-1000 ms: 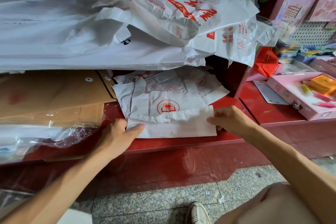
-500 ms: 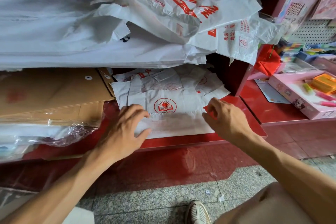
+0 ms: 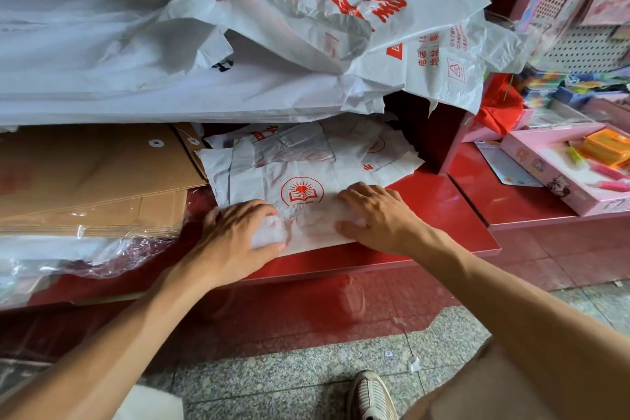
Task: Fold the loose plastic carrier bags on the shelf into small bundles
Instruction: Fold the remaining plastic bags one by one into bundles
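Observation:
A white carrier bag (image 3: 308, 177) with a red book logo lies flattened on the lower red shelf (image 3: 443, 215), its near edge folded up. My left hand (image 3: 235, 242) curls around the bag's near left part, with white plastic bunched between thumb and fingers. My right hand (image 3: 378, 215) sits on the near right part, fingers bent down onto the plastic and the thumb pinching a fold. More flattened bags (image 3: 371, 147) lie behind it. A heap of loose white bags with red print (image 3: 306, 10) covers the upper shelf.
Brown envelopes (image 3: 88, 177) in clear wrap lie left of the bag. A red divider wall (image 3: 439, 133) closes the shelf on the right. Beyond it stand a pink box of pens (image 3: 538, 164) and a stationery rack (image 3: 579, 44). My shoe (image 3: 370, 395) is on the speckled floor.
Both hands have moved inward and forward from the bag's near corners onto its body, carrying the near edge up toward the logo. The bag's visible length is shorter.

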Motion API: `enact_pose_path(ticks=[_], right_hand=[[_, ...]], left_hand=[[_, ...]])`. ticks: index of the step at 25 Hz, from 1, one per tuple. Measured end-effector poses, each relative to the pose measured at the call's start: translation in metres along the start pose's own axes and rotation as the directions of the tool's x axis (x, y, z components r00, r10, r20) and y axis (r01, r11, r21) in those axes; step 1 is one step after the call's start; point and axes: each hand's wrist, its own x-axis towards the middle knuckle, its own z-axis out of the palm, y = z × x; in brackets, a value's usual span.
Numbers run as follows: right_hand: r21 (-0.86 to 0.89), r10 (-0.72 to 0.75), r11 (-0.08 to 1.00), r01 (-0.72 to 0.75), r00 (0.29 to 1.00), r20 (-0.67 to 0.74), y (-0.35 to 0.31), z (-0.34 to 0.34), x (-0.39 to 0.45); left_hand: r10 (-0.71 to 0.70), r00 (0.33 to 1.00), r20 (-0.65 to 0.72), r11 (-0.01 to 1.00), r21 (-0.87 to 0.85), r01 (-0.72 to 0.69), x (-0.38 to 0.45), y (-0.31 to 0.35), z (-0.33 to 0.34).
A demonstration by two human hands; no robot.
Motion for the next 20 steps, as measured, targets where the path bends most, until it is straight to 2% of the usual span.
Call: enact_pose_path(ticks=[4, 8, 9, 12, 14, 16, 17, 18, 20], right_hand=[[0.088, 0.067, 0.994, -0.063, 0.997, -0.043, -0.003, -0.002, 0.013], [0.331, 0.098, 0.943, -0.038, 0.982, -0.165, -0.003, 0.001, 0.025], [0.342, 0.099, 0.939, -0.029, 0.977, -0.189, -0.003, 0.002, 0.027], [0.285, 0.095, 0.958, -0.034, 0.974, -0.205, -0.006, 0.010, 0.032], [0.202, 0.137, 0.976, -0.086, 0.958, -0.253, -0.007, 0.009, 0.032], [0.067, 0.042, 0.998, -0.020, 0.941, -0.337, -0.010, 0.004, 0.028], [0.061, -0.056, 0.995, 0.079, 0.949, -0.310, -0.013, 0.002, 0.026], [0.087, -0.153, 0.981, 0.174, 0.966, -0.210, -0.014, -0.001, 0.022], [0.099, -0.227, 0.971, 0.218, 0.970, 0.089, -0.018, -0.003, 0.014]], left_hand=[[-0.009, 0.999, 0.034, 1.000, -0.005, 0.009, 0.002, -0.002, 0.001], [-0.021, 0.999, 0.045, 1.000, 0.001, 0.021, 0.001, -0.002, 0.001], [0.003, 1.000, 0.021, 1.000, 0.019, -0.003, 0.001, -0.001, 0.003], [0.140, 0.990, 0.022, 0.989, 0.051, -0.141, -0.001, 0.003, 0.010], [0.142, 0.982, 0.125, 0.989, 0.030, -0.147, -0.001, 0.005, 0.013], [0.142, 0.981, 0.132, 0.987, 0.056, -0.151, 0.002, 0.003, 0.011], [0.146, 0.983, 0.108, 0.986, 0.066, -0.154, 0.003, 0.003, 0.007], [0.140, 0.987, 0.082, 0.987, 0.064, -0.146, 0.005, 0.004, 0.003], [0.134, 0.991, 0.017, 0.988, 0.073, -0.135, 0.006, 0.007, 0.000]])
